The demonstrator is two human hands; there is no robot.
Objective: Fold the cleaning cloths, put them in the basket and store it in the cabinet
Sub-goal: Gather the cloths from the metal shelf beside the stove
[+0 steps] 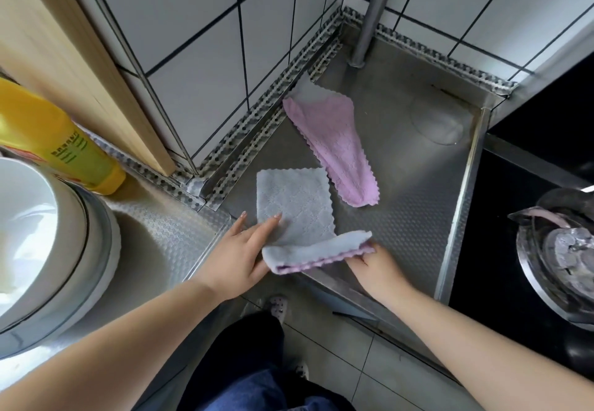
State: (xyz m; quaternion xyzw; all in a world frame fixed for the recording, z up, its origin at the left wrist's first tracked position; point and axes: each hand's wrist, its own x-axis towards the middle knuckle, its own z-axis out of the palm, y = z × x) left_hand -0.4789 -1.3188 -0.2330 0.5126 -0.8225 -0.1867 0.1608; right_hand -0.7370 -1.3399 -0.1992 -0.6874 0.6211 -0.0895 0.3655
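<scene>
The person is standing at the steel counter, working on the grey cloth, which is lying at the near edge with its near end folded over. The left hand is resting on it, fingers straight and together, while the right hand is pinching the folded corner. A pink cloth is lying just behind, crumpled, beside the tiled wall.

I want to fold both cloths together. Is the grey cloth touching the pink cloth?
Apart. The head view shows a strip of bare steel counter between the grey cloth and the pink cloth.
</scene>
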